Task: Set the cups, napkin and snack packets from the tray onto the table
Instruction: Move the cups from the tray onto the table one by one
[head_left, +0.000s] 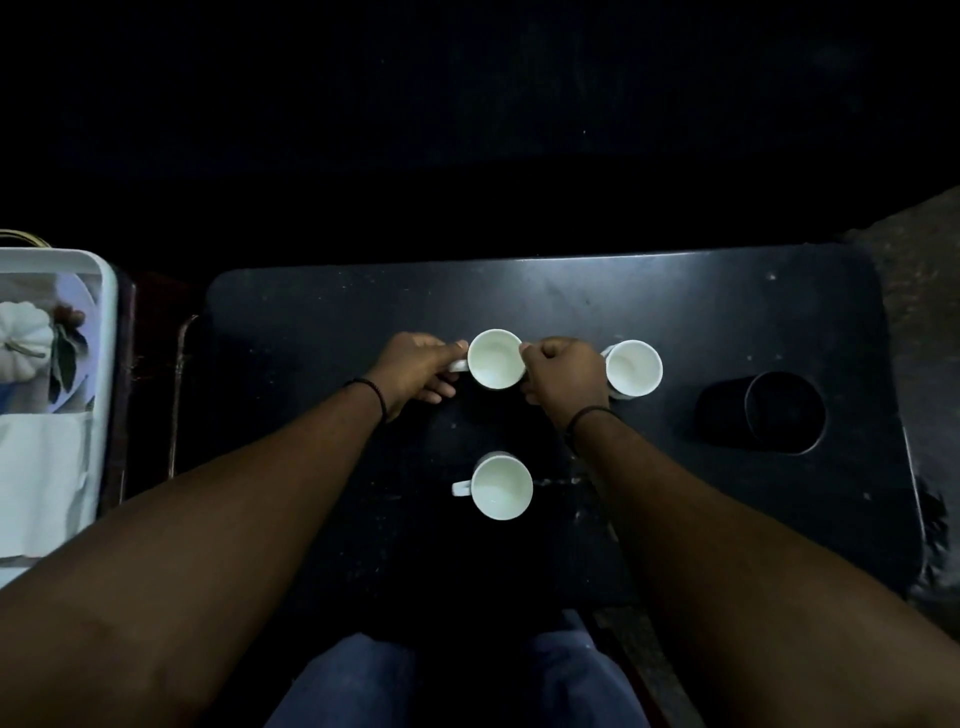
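Cup (495, 358), white, rigid and likely breakable: left hand (415, 371) fingers pinch its handle, right hand (561, 376) fingers curl against its rim; upright on the dark tabletop (571, 291). Two more cups alongside, one right (634, 368), one nearer (503, 486); napkin (41, 478) still on the tray (106, 322), left.

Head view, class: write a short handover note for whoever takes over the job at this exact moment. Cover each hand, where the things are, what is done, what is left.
Left hand: grips the handle of the middle cup.
Right hand: fingers curled at that cup's right rim.
Done: three cups stand on the table: middle cup, right cup, near cup.
Left: the napkin still lies in the tray, off the table's left side. A printed item lies beyond it in the tray; whether it is a snack packet, I cannot tell.
A dark cup stands at the table's right.
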